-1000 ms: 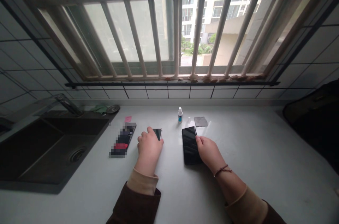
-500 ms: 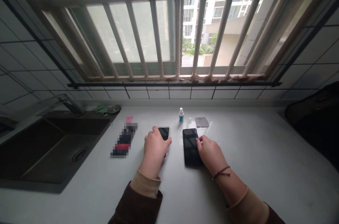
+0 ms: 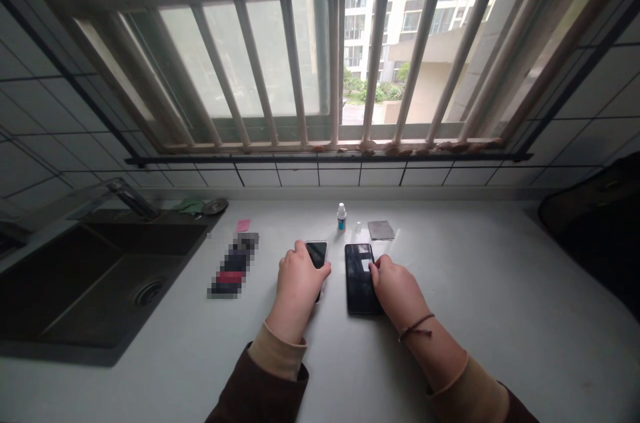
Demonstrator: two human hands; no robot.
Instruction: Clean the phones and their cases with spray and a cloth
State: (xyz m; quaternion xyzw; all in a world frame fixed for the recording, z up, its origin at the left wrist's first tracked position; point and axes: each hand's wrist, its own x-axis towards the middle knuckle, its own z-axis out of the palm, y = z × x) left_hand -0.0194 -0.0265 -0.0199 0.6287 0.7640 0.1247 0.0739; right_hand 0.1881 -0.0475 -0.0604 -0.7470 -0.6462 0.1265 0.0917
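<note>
My left hand [image 3: 299, 279] curls over a smaller phone [image 3: 317, 252], gripping it by its sides. Most of that phone is hidden under the hand; its dark screen shows at the top. To the right, a larger black phone [image 3: 359, 289] lies face up on the counter. The thumb and fingers of my right hand [image 3: 397, 286] are closed on its right edge. A bright patch shows on its screen near the thumb. Just behind the phones stands a small white bottle [image 3: 341, 219] with a blue label. A grey cloth [image 3: 381, 230] lies beyond the larger phone.
The white counter [image 3: 490, 289] meets a dark sink [image 3: 95, 289] with a faucet [image 3: 133, 199] on the left. A pink slip [image 3: 243, 225] and a blurred-out dark item [image 3: 234, 267] lie beside it. A black bag-like object [image 3: 600, 229] stands at far right. Behind is a barred window.
My left hand has shifted slightly right with the smaller phone, closer to the larger one. A bright patch now appears on the larger phone's screen. My right hand has hardly moved.
</note>
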